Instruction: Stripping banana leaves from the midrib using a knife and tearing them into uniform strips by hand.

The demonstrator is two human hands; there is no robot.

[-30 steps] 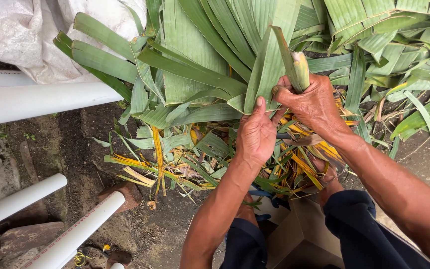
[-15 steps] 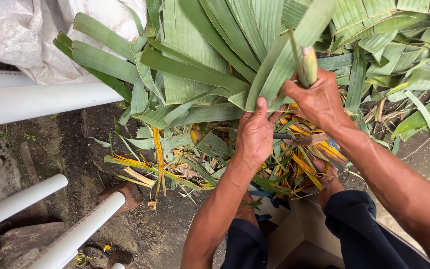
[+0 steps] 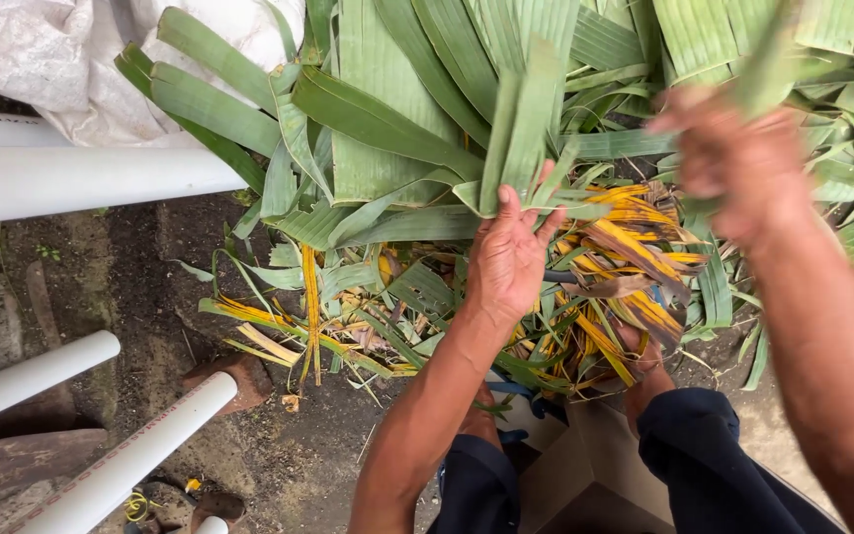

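My left hand (image 3: 511, 255) grips the lower end of a bundle of green banana leaf strips (image 3: 521, 138), thumb pressed on top, above a heap of leaves. My right hand (image 3: 733, 163) is raised at the upper right and blurred by motion. Its fingers look closed on a green leaf strip (image 3: 773, 49) that streaks upward out of it. Below both hands lies a pile of yellow and brown leaf trimmings (image 3: 625, 287). Broad green leaves (image 3: 387, 109) fan out across the top of the view.
White pipes (image 3: 81, 183) (image 3: 121, 465) run along the left over dirt ground, with a brick (image 3: 234, 381) beside them. A white sack (image 3: 61, 59) lies at the top left. A cardboard box (image 3: 585, 465) sits between my knees in dark trousers (image 3: 704, 455).
My right hand has swung up and to the right, pulling its leaf strip away from the bundle. My left hand has stayed in place on the strips.
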